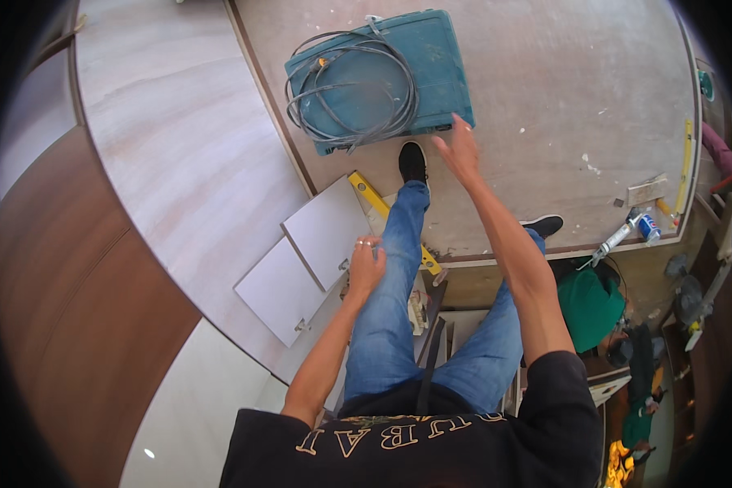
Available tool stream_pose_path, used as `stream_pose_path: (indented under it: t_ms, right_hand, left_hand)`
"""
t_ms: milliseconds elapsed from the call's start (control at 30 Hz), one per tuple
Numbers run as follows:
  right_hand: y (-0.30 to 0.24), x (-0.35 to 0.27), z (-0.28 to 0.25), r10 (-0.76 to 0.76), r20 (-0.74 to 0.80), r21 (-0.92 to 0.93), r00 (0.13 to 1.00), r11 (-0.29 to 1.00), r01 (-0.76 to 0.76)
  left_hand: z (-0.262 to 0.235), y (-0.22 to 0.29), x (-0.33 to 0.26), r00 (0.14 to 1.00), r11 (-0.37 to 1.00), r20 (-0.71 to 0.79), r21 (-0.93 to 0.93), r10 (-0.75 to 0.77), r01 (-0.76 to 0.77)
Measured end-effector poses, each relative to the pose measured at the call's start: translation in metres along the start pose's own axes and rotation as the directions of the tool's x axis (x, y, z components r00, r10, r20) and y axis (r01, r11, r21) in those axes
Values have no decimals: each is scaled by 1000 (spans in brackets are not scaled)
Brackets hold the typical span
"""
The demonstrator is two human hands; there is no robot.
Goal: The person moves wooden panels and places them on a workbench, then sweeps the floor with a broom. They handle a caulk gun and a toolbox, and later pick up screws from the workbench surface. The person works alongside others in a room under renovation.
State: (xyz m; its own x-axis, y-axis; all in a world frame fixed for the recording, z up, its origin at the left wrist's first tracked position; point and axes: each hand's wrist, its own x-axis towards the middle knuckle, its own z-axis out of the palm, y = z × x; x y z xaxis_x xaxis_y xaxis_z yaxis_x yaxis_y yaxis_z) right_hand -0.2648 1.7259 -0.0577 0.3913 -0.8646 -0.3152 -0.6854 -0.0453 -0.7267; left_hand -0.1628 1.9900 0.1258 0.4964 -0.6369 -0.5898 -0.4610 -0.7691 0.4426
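Observation:
My right hand reaches forward with thumb and fingers apart, holding nothing. It is close to the lower right corner of a teal plastic tool case. On top of the case lies a coiled dark cable. My left hand is beside my left knee with its fingers curled in; what they hold, if anything, I cannot make out. Next to it lean two white panels with metal hinges at their lower edges. A yellow spirit level passes partly behind my left leg.
I straddle onto a dusty board platform. At its right edge lie a sealant gun, a blue can and a wood offcut. A green bag-like thing sits below the edge. Another person's arm shows at far right.

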Motion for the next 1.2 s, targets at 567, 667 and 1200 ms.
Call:
stream_pose_path:
  t_ms: [567,667,1200]
  right_hand:
    - [-118,90,128,249,-67,-184,966,949,-257]
    - [-190,88,117,291,268,570,918,721,-395]
    - [-370,-6,62,-321,537,326,780,932,159]
  left_hand:
    - [-37,-36,23,995,965,-75,-258,-60,39]
    - [-46,-33,22,994,958,-93,-286,-58,29]
    - [-82,-36,-1,983,877,35,-447,-182,178]
